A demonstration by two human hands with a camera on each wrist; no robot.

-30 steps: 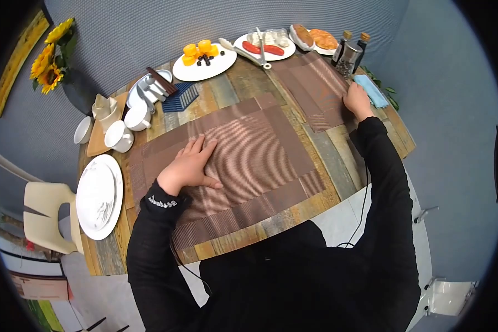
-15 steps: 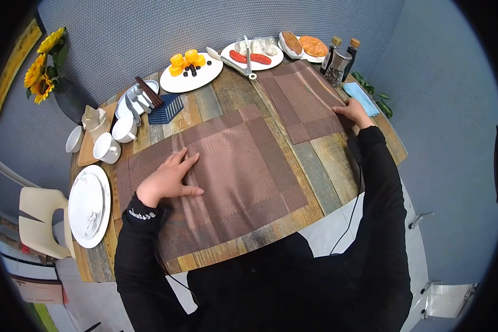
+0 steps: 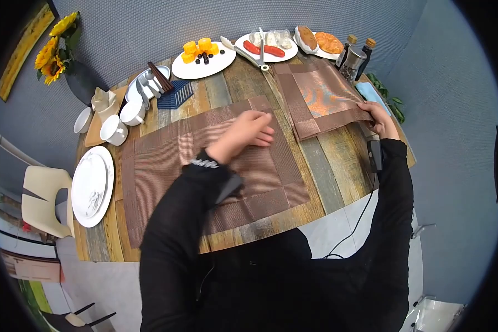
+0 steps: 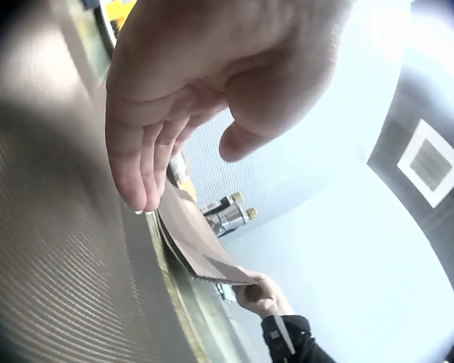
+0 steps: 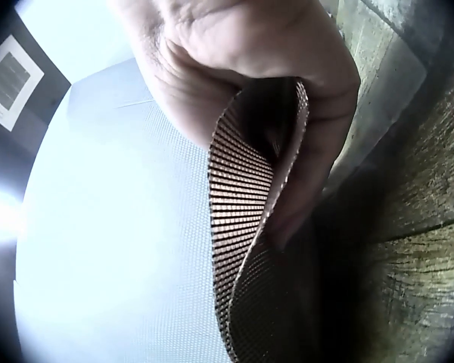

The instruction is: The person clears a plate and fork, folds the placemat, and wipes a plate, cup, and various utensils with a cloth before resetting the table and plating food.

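Observation:
A brown woven placemat (image 3: 182, 177) lies flat along the front of the wooden table. Above its right part is my left hand (image 3: 249, 130), holding nothing; its fingers hang loosely bent in the left wrist view. To the right is a second brown placemat (image 3: 299, 99), its near edge lifted off the wood. My right hand (image 3: 380, 117) pinches this mat at its near right corner. In the right wrist view the gripped mat (image 5: 238, 204) bends into two layers between thumb and fingers.
Along the back stand a plate of corn and dark berries (image 3: 191, 71), a sausage plate (image 3: 285, 57), tongs (image 3: 243, 54), bread (image 3: 329, 42) and bottles (image 3: 365, 58). A blue cloth (image 3: 373, 94) lies far right. Cups (image 3: 114, 131) and stacked plates (image 3: 89, 188) are left.
My left hand has lifted from the front placemat and swung right, its fingers no longer spread. My right hand has raised the near edge of the second placemat.

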